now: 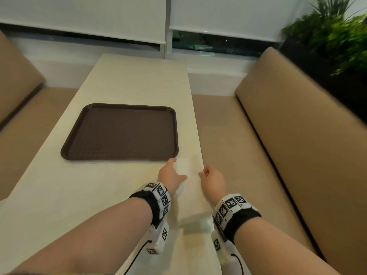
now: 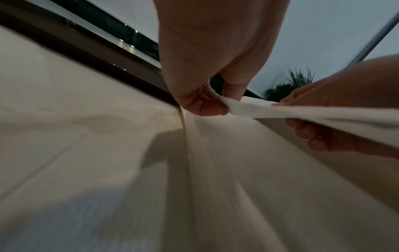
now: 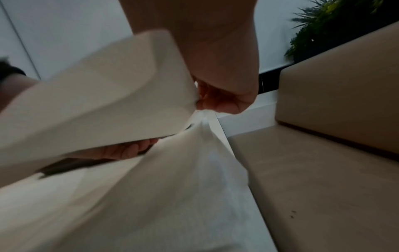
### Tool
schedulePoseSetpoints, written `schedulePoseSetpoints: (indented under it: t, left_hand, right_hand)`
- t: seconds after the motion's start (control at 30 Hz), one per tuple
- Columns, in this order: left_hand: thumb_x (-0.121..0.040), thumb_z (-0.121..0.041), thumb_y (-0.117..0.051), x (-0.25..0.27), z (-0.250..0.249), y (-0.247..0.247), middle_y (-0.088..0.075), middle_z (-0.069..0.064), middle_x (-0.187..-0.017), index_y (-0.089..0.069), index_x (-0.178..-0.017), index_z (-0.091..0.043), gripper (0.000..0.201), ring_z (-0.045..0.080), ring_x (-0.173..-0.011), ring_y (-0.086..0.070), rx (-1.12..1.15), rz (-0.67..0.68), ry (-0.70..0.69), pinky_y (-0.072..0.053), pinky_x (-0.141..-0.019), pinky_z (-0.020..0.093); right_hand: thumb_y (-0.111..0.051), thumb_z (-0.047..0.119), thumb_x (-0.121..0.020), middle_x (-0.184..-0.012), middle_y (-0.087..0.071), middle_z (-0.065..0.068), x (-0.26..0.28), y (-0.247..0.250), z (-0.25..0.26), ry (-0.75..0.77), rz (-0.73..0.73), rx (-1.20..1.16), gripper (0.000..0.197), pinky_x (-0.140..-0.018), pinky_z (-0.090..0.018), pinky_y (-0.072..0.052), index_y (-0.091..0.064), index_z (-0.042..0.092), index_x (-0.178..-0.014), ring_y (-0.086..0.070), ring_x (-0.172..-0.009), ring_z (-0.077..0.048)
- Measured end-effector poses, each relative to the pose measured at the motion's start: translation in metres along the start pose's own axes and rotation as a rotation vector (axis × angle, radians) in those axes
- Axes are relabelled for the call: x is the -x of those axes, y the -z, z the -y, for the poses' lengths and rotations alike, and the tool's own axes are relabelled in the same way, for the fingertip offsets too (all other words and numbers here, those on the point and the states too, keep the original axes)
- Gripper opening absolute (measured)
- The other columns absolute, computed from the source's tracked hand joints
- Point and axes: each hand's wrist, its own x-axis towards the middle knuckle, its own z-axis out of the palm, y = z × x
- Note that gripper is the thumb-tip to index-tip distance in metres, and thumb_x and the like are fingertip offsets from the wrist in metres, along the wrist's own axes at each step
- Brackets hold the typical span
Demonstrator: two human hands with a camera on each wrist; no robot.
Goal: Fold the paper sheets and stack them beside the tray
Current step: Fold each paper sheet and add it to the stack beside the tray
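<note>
White and thin, the paper sheet (image 1: 185, 166) hung between both hands, lifted clear of the cream worktop (image 1: 127, 80), just off the near right corner of the tray (image 1: 119, 157). The left hand (image 1: 169, 174) pinched its left end: in the left wrist view the thumb and fingers (image 2: 207, 109) were curled onto the paper's edge (image 2: 248, 109), right beside the tray's dark rim (image 2: 86, 56). The right hand (image 1: 212, 179) held the opposite end close to the worktop's right edge; the right wrist view showed its fingers (image 3: 215, 100) bunched round a corner of the sheet (image 3: 97, 102), which billowed wide and blurred across that picture. Beneath the raised paper, the left hand's fingertips (image 3: 127, 150) showed through the gap.

The brown tray lay flat on the worktop, its textured floor bare, to the left of and beyond the hands. More pale paper (image 1: 196, 223) lay on the worktop nearer the body, between the two wrists; how many sheets it held could not be told. Both wrists wore black bands carrying black-and-white marker tiles (image 1: 160, 193). Tan upholstered benches (image 1: 297, 135) ran along either side of the worktop, white blinds (image 1: 83, 14) hung over the window behind, and a green plant (image 1: 341, 34) stood at the far right.
</note>
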Motion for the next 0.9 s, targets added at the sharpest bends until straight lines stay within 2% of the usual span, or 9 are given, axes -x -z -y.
schedulePoseSetpoints:
  t: [0.1, 0.17, 0.23, 0.37, 0.43, 0.57, 0.63, 0.73, 0.9]
  left_hand:
    - [-0.079, -0.025, -0.074, -0.008, 0.009, -0.007, -0.059, 0.005, -0.094, -0.039, -0.138, -0.019, 0.069, 0.020, -0.086, -0.057, -0.028, -0.001, 0.029, -0.042, -0.074, 0.024]
    - [-0.079, -0.030, -0.074, -0.008, 0.015, -0.008, -0.060, 0.008, -0.109, -0.039, -0.138, -0.014, 0.071, 0.023, -0.099, -0.058, -0.023, -0.015, 0.050, -0.044, -0.082, 0.026]
    - [-0.078, -0.033, -0.075, -0.005, 0.021, -0.008, -0.057, 0.009, -0.121, -0.039, -0.137, -0.008, 0.073, 0.025, -0.108, -0.057, 0.012, -0.024, 0.096, -0.047, -0.089, 0.032]
    - [-0.087, -0.035, -0.065, 0.010, 0.022, -0.006, -0.049, 0.010, -0.133, -0.027, -0.144, -0.006, 0.074, 0.026, -0.115, -0.053, 0.103, 0.085, 0.225, -0.043, -0.086, 0.026]
    - [-0.088, -0.039, -0.060, 0.009, 0.023, -0.006, -0.044, 0.010, -0.139, -0.023, -0.146, -0.009, 0.075, 0.029, -0.119, -0.051, 0.178, 0.106, 0.279, -0.046, -0.097, 0.033]
    - [-0.072, -0.051, -0.060, 0.010, 0.018, 0.000, -0.036, 0.011, -0.146, -0.015, -0.151, -0.015, 0.097, 0.033, -0.127, -0.045, 0.317, 0.153, 0.346, -0.046, -0.101, 0.046]
    - [-0.073, -0.052, -0.060, 0.017, 0.013, 0.011, -0.035, 0.009, -0.147, -0.014, -0.151, -0.016, 0.097, 0.031, -0.128, -0.044, 0.319, 0.180, 0.329, -0.045, -0.102, 0.044]
    - [-0.089, -0.046, -0.056, 0.022, 0.007, 0.050, -0.039, 0.008, -0.144, -0.022, -0.150, -0.017, 0.075, 0.028, -0.126, -0.046, 0.211, 0.108, 0.196, -0.045, -0.101, 0.039]
    - [-0.093, -0.042, -0.056, 0.050, 0.012, 0.166, -0.045, 0.004, -0.141, -0.041, -0.142, -0.019, 0.056, 0.020, -0.128, -0.045, -0.052, -0.025, -0.042, -0.040, -0.103, 0.032]
  right_hand:
    - [-0.052, 0.021, -0.095, -0.094, -0.053, -0.002, -0.009, -0.012, -0.011, 0.008, 0.019, 0.109, 0.009, -0.083, -0.037, -0.046, -0.054, 0.012, -0.095, -0.054, -0.093, -0.026]
    - [-0.054, 0.021, -0.094, -0.106, -0.052, -0.006, -0.012, -0.018, -0.017, 0.027, 0.005, 0.140, 0.011, -0.090, -0.041, -0.044, -0.054, 0.011, -0.098, -0.051, -0.101, -0.027]
    - [-0.055, 0.020, -0.093, -0.110, -0.053, -0.007, -0.015, -0.020, -0.022, 0.012, 0.015, 0.109, 0.013, -0.090, -0.040, -0.044, -0.053, 0.011, -0.102, -0.051, -0.102, -0.027]
    - [-0.055, 0.025, -0.094, -0.112, -0.061, -0.011, -0.017, -0.020, -0.028, -0.051, 0.072, -0.001, 0.028, -0.087, -0.040, -0.048, -0.049, 0.012, -0.118, -0.058, -0.099, -0.029]
    - [-0.051, 0.028, -0.097, -0.119, -0.060, -0.015, -0.016, -0.017, -0.027, -0.085, 0.109, -0.031, 0.038, -0.092, -0.038, -0.046, -0.046, 0.009, -0.129, -0.057, -0.109, -0.033]
    - [-0.049, 0.026, -0.098, -0.130, -0.057, -0.019, -0.009, -0.010, -0.020, -0.114, 0.148, 0.002, 0.044, -0.097, -0.037, -0.041, -0.044, 0.003, -0.136, -0.053, -0.119, -0.034]
    - [-0.047, 0.027, -0.099, -0.133, -0.055, -0.020, -0.003, 0.001, -0.013, -0.115, 0.161, 0.011, 0.048, -0.100, -0.037, -0.038, -0.041, 0.002, -0.139, -0.050, -0.123, -0.035]
    - [-0.049, 0.027, -0.098, -0.134, -0.054, -0.019, 0.010, 0.031, 0.001, -0.069, 0.093, -0.036, 0.051, -0.101, -0.041, -0.039, -0.038, 0.004, -0.143, -0.050, -0.123, -0.035]
    - [-0.059, 0.022, -0.093, -0.132, -0.054, -0.007, 0.076, 0.065, 0.040, 0.242, -0.007, 0.036, 0.040, -0.098, -0.033, -0.038, -0.053, 0.011, -0.132, -0.049, -0.123, -0.025]
